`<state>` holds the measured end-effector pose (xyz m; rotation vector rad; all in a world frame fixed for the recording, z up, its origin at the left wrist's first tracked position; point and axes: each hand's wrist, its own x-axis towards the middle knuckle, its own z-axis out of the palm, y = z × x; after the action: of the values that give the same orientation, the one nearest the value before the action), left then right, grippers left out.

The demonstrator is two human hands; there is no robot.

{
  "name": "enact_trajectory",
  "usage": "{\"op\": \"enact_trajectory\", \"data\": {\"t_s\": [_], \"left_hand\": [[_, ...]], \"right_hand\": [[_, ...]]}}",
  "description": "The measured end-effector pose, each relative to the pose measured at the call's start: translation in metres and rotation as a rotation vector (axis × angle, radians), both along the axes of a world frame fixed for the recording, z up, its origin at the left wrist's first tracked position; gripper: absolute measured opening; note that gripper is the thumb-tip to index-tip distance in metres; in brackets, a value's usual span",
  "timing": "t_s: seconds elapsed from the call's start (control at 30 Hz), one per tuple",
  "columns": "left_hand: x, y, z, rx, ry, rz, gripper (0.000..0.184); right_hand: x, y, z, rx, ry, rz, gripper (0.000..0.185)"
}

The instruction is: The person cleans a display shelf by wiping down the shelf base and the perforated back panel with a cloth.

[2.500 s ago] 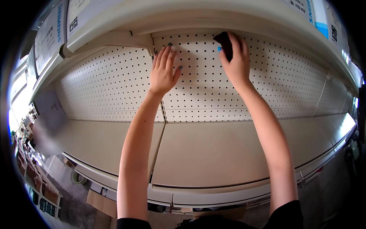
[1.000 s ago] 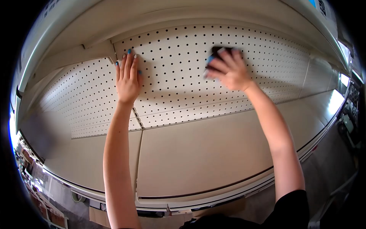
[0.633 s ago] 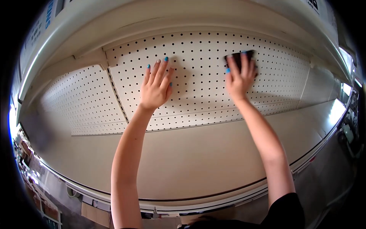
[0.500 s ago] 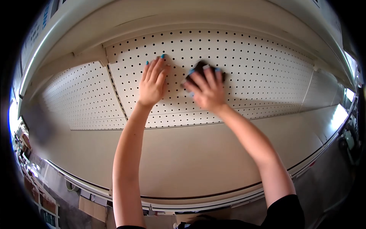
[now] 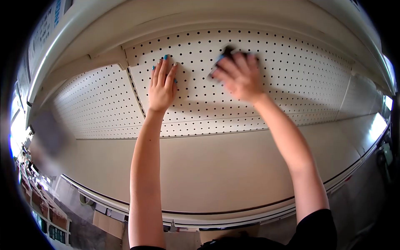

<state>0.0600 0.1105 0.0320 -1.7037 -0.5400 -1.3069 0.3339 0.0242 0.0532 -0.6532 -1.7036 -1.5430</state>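
Note:
My left hand (image 5: 161, 89) lies against the white perforated back panel (image 5: 200, 89), fingers extended upward, near the dark slotted seam. It holds nothing. To its right, my right hand (image 5: 241, 77) presses a dark cloth or pad (image 5: 228, 52) on the same panel. Motion blurs that hand and the dark item, whose edges show above and left of the fingers. The item's exact shape is hidden.
A beige shelf (image 5: 225, 171) spans below the panel, and another shelf's underside (image 5: 233, 16) curves overhead on a bracket (image 5: 104, 58). Labelled boxes (image 5: 41, 39) stand at upper left. A cardboard box (image 5: 108, 225) is on the floor at lower left.
From half a second ago, my right hand has moved up and slightly right with the dark item. My left hand stays on the panel, and the view has shifted a little.

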Motion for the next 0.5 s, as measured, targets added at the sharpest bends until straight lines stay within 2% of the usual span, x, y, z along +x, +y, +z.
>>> {"op": "enact_trajectory", "data": {"t_s": [0.1,0.17,0.23,0.3,0.37,0.43,0.5], "left_hand": [[-0.001,-0.002,-0.001,-0.022,0.006,0.0,0.052],[0.0,0.0,-0.002,-0.012,0.003,-0.004,0.053],[0.002,0.001,0.0,0.002,-0.005,-0.008,0.053],[0.003,0.001,-0.002,0.004,-0.014,-0.008,0.054],[0.004,-0.002,-0.002,-0.007,-0.016,-0.025,0.055],[0.005,-0.001,0.0,0.0,-0.012,-0.04,0.056],[0.003,0.002,-0.001,0.014,-0.007,-0.054,0.057]], "right_hand": [[0.066,0.004,0.006,0.202,0.457,-0.118,0.047],[0.093,0.003,0.003,0.288,0.778,-0.167,0.042],[0.097,0.005,0.002,0.337,0.913,-0.046,0.039],[0.078,0.017,0.0,0.422,0.999,-0.159,0.042],[0.032,0.02,-0.002,0.344,0.9,-0.084,0.041],[-0.018,0.018,-0.008,-0.079,0.69,0.091,0.039],[-0.06,0.021,-0.028,-0.046,0.208,0.032,0.035]]}}
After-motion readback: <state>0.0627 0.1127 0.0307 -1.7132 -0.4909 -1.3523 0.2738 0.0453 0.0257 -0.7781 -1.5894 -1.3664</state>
